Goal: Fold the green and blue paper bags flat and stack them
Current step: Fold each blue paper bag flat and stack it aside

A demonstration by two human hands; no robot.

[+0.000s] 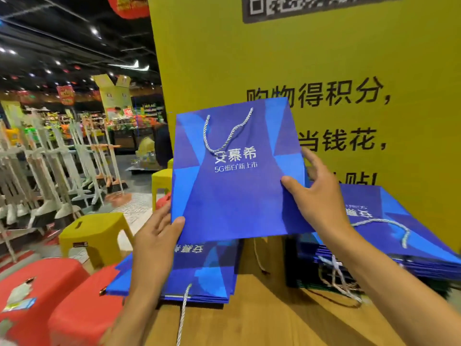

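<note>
A flat blue paper bag (237, 186) with white lettering and a silver rope handle is held upright in front of me. My left hand (156, 236) pinches its lower left corner, thumb on the front. Gripping the bag's right edge is my right hand (316, 193), thumb on the front and fingers behind. Below it a stack of flat blue bags (209, 273) lies on the wooden table (269, 315). A second, thicker pile of blue bags (389, 236) lies at the right, with dark green ones (324, 285) under it.
A yellow sign board (324, 58) with black characters stands right behind the table. Two red stools (50, 295) and yellow stools (97, 236) stand at the left. Further left are racks of brooms (50, 171) and shop aisles.
</note>
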